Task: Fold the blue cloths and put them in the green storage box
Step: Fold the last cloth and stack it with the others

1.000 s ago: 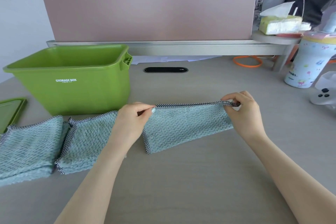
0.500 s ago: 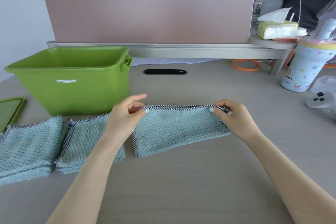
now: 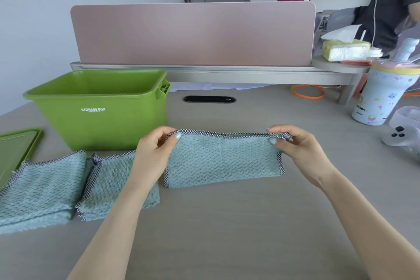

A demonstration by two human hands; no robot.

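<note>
A blue cloth [image 3: 223, 161] with a checked hem lies folded in half as a long strip on the table's middle. My left hand [image 3: 154, 154] pinches its far left corner and my right hand [image 3: 300, 150] pinches its far right corner. Two more blue cloths lie folded to the left: one [image 3: 109, 186] partly under my left forearm, another [image 3: 38, 191] at the left edge. The green storage box [image 3: 100, 116] stands open behind them, and nothing shows inside it from this angle.
The box's green lid [image 3: 16, 150] lies at the far left. A pink divider [image 3: 193, 34] backs the desk. A printed cup [image 3: 381, 98], a white controller [image 3: 400, 138], an orange ring [image 3: 306, 93] and a tissue pack [image 3: 345, 50] sit on the right. People stand behind.
Both hands still pinch the cloth's far corners. My left fingers, spread half a second ago, are now closed on the corner, and the far hem is lifted slightly off the table.
</note>
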